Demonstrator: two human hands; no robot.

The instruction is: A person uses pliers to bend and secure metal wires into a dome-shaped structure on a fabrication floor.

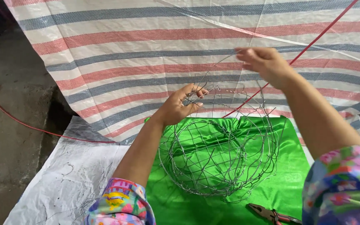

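Round silver wire-mesh basket frame [213, 154] sits on shiny green satin cloth [288, 175], our left hand [180, 106] clamped on its rim, right hand [265, 62] pinching a thin loose wire [219, 62]; striped woven tarp [146, 50] behind, grey concrete floor [9, 137] at left, pliers [271, 214] near
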